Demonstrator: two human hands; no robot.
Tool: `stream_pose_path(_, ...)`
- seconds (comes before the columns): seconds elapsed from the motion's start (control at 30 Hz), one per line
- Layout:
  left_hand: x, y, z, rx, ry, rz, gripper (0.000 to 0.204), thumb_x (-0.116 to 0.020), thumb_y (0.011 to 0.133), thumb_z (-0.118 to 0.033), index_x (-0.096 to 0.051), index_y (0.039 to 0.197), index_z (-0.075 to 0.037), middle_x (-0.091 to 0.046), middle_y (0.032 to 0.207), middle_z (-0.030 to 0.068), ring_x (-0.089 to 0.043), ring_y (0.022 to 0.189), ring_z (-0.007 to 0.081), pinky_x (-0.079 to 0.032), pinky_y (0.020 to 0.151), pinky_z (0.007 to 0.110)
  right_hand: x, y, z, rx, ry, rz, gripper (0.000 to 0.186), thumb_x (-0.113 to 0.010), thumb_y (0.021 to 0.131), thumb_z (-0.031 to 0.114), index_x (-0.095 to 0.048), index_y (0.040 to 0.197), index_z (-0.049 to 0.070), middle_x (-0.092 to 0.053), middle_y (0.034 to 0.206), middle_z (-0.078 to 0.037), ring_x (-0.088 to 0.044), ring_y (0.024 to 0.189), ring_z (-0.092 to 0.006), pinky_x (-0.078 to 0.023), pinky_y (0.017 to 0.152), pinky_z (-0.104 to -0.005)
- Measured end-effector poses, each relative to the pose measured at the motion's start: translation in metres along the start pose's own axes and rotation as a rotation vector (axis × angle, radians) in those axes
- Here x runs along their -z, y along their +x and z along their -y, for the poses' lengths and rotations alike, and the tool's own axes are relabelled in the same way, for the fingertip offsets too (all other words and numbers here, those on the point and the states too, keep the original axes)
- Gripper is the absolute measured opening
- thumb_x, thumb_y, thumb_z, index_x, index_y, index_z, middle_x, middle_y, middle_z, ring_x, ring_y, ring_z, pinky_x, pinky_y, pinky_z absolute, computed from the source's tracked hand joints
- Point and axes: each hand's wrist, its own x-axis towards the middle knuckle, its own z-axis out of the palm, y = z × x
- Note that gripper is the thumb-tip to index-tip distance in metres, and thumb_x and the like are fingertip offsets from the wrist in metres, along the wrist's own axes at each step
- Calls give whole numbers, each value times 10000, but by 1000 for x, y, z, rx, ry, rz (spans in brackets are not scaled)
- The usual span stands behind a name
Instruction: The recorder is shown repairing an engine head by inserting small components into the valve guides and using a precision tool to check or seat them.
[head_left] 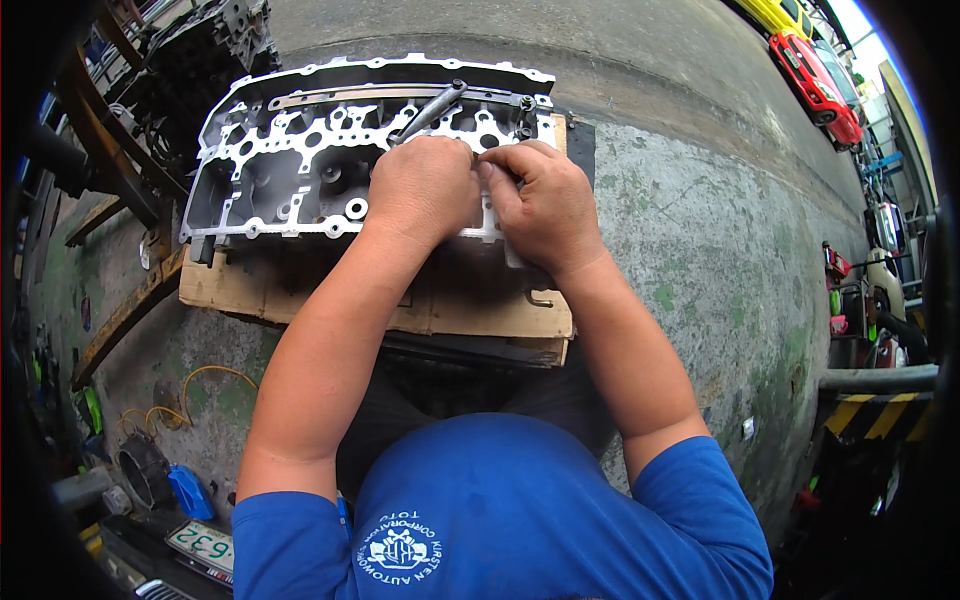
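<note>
A silver engine cylinder head (255,228) rests on flattened cardboard (230,286) in front of me, with round bores and a rail along its far side. My left hand (420,190) is closed over the middle of the head, its fingertips hidden from view. Beside it, my right hand (535,210) has curled fingers, with thumb and index finger close together at the head; whatever they hold is hidden. A grey metal tool (435,105) lies diagonally across the top, just beyond my left hand. A small washer-like ring (356,208) shows left of that hand.
A dark engine block (205,50) and rusty stand (130,345) are at the left. A yellow hose (215,370), blue jug (188,492) and black round housing (140,470) lie lower left. Parked cars, including a red one (820,90), line the right, above a striped yellow-black barrier (870,415).
</note>
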Motion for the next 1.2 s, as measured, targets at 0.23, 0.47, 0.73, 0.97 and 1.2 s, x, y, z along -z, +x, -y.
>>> stream_pose_path(0.23,-5,3,2,-13,-7,-26,222,-654,896,-285,-787,957,-118,-763,934,135,-740,905,328,-591,813,447,2,0,-2,-58,79,-5,120,-719,900,97,-774,980,26,-742,931,-147,-719,812,-280,-566,753,-352)
stream_pose_path(0.47,-4,4,5,-45,-70,-46,218,-653,846,-241,-804,959,-131,-763,936,135,-738,903,332,-591,822,442,1,-3,-2,-41,164,-179,87,-705,903,94,-764,938,40,-725,891,-136,-709,809,-311,-565,730,-376)
stream_pose_path(0.73,-6,-10,18,-138,-207,-180,169,-699,840,-199,-799,920,-89,-749,918,134,-729,854,331,-581,788,424,1,-4,-5,-34,218,-227,83,-703,910,90,-750,936,25,-728,897,-145,-705,817,-308,-561,732,-377)
stream_pose_path(0.97,-5,-9,15,-122,-129,-136,176,-702,849,-208,-807,940,-99,-753,938,127,-728,861,334,-578,799,426,1,-4,-6,-37,239,-223,75,-698,904,90,-744,913,31,-725,882,-139,-696,814,-320,-557,733,-397)
stream_pose_path(1.2,-1,-6,8,-58,-34,-71,196,-699,852,-230,-809,950,-102,-764,934,127,-735,866,325,-582,807,426,0,-6,-10,-51,234,-210,97,-718,918,87,-758,973,17,-733,900,-124,-697,791,-233,-553,723,-330)
